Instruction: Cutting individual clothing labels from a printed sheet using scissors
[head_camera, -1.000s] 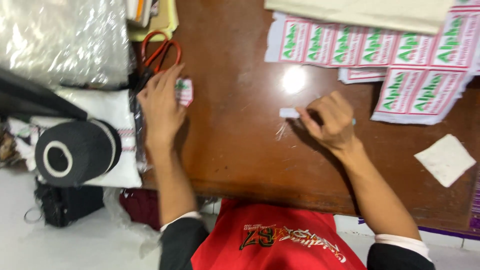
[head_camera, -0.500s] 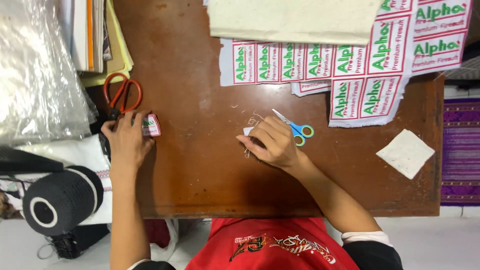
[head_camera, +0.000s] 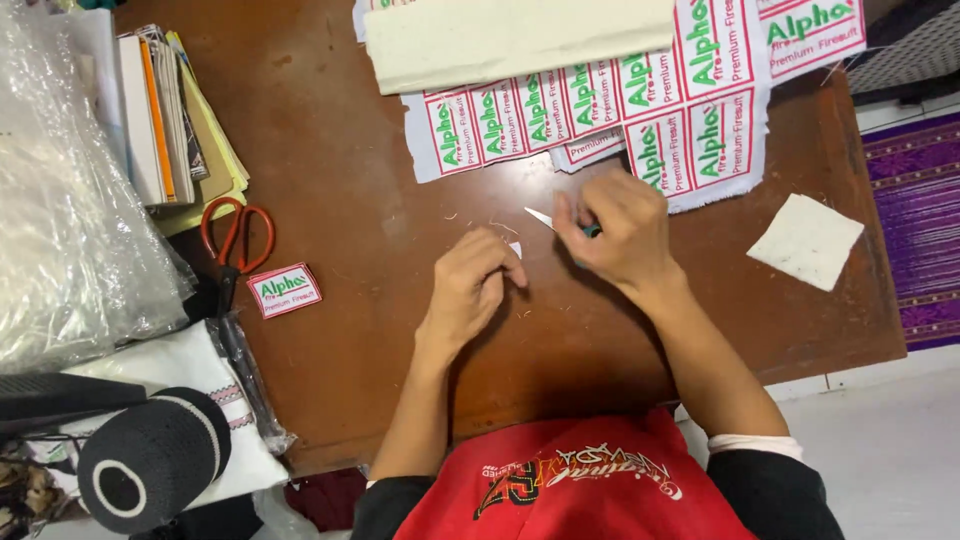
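Fingers of the right hand (head_camera: 620, 235) are curled shut round small scissors (head_camera: 560, 222): only the pale blade tip, poking out left of the knuckles, and a bit of teal handle by the fingertips show, the rest is hidden in the fist. Left hand (head_camera: 470, 285) fingers bend down loosely onto the brown table (head_camera: 350, 170), tips at a tiny white scrap (head_camera: 516, 249) just off the index finger; can't tell if it's pinched or only touched, most of it is covered. Thin thread bits lie near both sets of fingers, too small to make out properly. Just beyond the right knuckles lies a strip of printed white label cloth (head_camera: 600, 110), its top under a cream folded fabric (head_camera: 520, 40) and cut off at the frame edge. Well left of the left fingers: one cut label (head_camera: 285, 290) and orange-handled scissors (head_camera: 237, 240), blades partly lost against dark stuff. White square patch (head_camera: 805, 240) sits well right of the right hand.
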